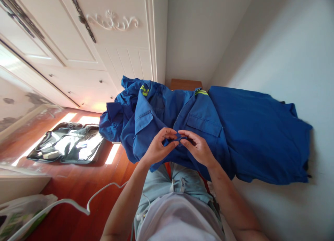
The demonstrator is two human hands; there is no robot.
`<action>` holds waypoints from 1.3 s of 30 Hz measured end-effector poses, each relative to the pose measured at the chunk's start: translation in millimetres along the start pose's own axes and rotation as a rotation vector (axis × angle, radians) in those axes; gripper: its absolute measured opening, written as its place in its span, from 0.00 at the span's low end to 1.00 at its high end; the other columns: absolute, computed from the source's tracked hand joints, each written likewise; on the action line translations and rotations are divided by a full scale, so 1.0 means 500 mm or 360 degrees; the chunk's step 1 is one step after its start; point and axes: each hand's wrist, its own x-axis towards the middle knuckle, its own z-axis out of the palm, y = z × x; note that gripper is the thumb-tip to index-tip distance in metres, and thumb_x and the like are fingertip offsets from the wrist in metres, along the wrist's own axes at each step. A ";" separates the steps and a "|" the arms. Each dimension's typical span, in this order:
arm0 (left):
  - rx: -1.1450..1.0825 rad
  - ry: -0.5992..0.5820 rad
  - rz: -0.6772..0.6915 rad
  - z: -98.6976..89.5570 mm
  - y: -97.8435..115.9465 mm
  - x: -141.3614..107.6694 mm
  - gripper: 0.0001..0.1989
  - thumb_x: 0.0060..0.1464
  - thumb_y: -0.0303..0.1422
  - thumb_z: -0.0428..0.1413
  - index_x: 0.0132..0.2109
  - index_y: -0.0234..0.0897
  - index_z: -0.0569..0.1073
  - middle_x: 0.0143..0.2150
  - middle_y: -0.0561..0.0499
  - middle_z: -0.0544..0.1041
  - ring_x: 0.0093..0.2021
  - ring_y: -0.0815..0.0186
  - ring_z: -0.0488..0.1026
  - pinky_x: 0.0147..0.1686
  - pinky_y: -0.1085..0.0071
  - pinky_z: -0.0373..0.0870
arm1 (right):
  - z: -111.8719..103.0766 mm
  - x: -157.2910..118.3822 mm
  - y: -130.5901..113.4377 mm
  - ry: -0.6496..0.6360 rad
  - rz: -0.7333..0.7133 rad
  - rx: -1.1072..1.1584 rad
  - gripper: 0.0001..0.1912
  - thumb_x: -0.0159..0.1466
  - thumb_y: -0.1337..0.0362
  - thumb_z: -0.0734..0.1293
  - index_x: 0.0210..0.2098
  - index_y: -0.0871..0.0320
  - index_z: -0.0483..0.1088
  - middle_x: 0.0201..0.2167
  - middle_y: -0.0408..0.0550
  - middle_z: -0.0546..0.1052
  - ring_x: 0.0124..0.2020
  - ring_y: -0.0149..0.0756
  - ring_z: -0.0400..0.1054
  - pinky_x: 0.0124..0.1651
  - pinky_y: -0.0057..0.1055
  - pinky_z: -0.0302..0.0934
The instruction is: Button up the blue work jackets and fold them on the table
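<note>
Fingers of the left hand (159, 146) and right hand (197, 147) pinch small bits of the blue jacket (208, 112) spread across the centre, seemingly working its front edges together, which calls for both pinches meeting level.

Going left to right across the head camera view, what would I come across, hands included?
Going by their middles: plastic bag, open black case, crumpled end of the blue cloth, left hand, right hand, smoother stretch of blue cloth.
</note>
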 end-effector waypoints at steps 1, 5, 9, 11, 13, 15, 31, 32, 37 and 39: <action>0.0012 -0.0024 -0.0004 -0.004 0.000 0.000 0.16 0.54 0.31 0.62 0.49 0.37 0.69 0.40 0.48 0.77 0.42 0.65 0.75 0.45 0.69 0.69 | -0.005 0.000 0.001 -0.0021 -0.0003 -0.0002 0.20 0.65 0.55 0.68 0.53 0.55 0.73 0.46 0.50 0.79 0.45 0.41 0.75 0.48 0.37 0.70; 0.0093 -0.0096 0.0016 -0.007 0.002 -0.001 0.12 0.56 0.32 0.60 0.46 0.38 0.69 0.42 0.47 0.76 0.44 0.64 0.74 0.45 0.69 0.69 | -0.028 0.003 -0.001 -0.0155 -0.0042 -0.0091 0.22 0.61 0.56 0.71 0.53 0.56 0.73 0.41 0.49 0.81 0.40 0.40 0.76 0.46 0.35 0.70; 0.0201 -0.0124 0.0059 0.003 0.003 -0.003 0.06 0.59 0.30 0.56 0.43 0.39 0.69 0.42 0.48 0.74 0.45 0.64 0.72 0.47 0.67 0.68 | -0.035 0.010 -0.010 -0.0229 -0.0073 -0.0174 0.20 0.60 0.60 0.71 0.51 0.57 0.75 0.39 0.48 0.81 0.38 0.38 0.75 0.44 0.33 0.69; 0.0224 -0.0094 0.0058 0.011 0.001 -0.005 0.05 0.59 0.29 0.56 0.43 0.39 0.68 0.41 0.49 0.73 0.45 0.63 0.72 0.47 0.67 0.67 | -0.031 0.014 -0.011 -0.0229 -0.0083 -0.0180 0.18 0.59 0.62 0.70 0.49 0.57 0.75 0.38 0.47 0.80 0.38 0.37 0.74 0.43 0.32 0.69; 0.0241 -0.0006 0.0057 0.018 -0.002 -0.006 0.05 0.59 0.28 0.55 0.43 0.39 0.68 0.41 0.49 0.73 0.44 0.63 0.71 0.47 0.67 0.67 | -0.024 0.016 -0.008 -0.0184 -0.0075 -0.0171 0.17 0.60 0.63 0.69 0.49 0.58 0.75 0.38 0.47 0.80 0.38 0.37 0.74 0.43 0.31 0.68; 0.0251 0.0085 0.0058 0.023 -0.004 -0.008 0.05 0.59 0.29 0.56 0.43 0.39 0.69 0.41 0.48 0.73 0.44 0.63 0.71 0.47 0.67 0.67 | -0.017 0.016 -0.005 -0.0127 -0.0058 -0.0154 0.17 0.60 0.64 0.69 0.49 0.58 0.74 0.38 0.47 0.80 0.37 0.36 0.74 0.43 0.31 0.68; 0.0381 0.0428 -0.0035 0.003 -0.027 -0.181 0.03 0.55 0.29 0.59 0.34 0.40 0.78 0.31 0.49 0.77 0.32 0.65 0.71 0.34 0.70 0.66 | -0.016 -0.049 0.022 -0.0293 -0.0931 -0.0719 0.12 0.66 0.70 0.65 0.48 0.53 0.74 0.38 0.49 0.79 0.39 0.39 0.72 0.44 0.40 0.66; 0.0263 0.0432 -0.0183 0.007 -0.036 -0.198 0.03 0.55 0.31 0.60 0.33 0.39 0.77 0.29 0.49 0.76 0.29 0.66 0.70 0.31 0.71 0.65 | -0.012 -0.054 0.024 -0.0272 -0.0932 -0.0707 0.12 0.66 0.70 0.66 0.48 0.53 0.74 0.37 0.49 0.79 0.39 0.39 0.72 0.44 0.39 0.67; -0.0736 0.0192 -0.0884 0.056 -0.094 -0.251 0.14 0.52 0.42 0.63 0.42 0.38 0.78 0.36 0.43 0.81 0.30 0.61 0.76 0.24 0.70 0.66 | 0.004 -0.071 0.027 -0.0278 -0.0814 -0.0501 0.09 0.65 0.65 0.68 0.45 0.54 0.74 0.36 0.50 0.79 0.37 0.38 0.72 0.42 0.38 0.68; -0.1145 0.0336 -0.0901 0.082 -0.117 -0.248 0.20 0.49 0.46 0.65 0.45 0.39 0.79 0.46 0.41 0.80 0.40 0.57 0.77 0.29 0.69 0.71 | 0.010 -0.077 0.028 -0.0343 -0.0693 -0.0463 0.08 0.66 0.63 0.67 0.44 0.54 0.75 0.36 0.50 0.79 0.37 0.38 0.73 0.42 0.37 0.69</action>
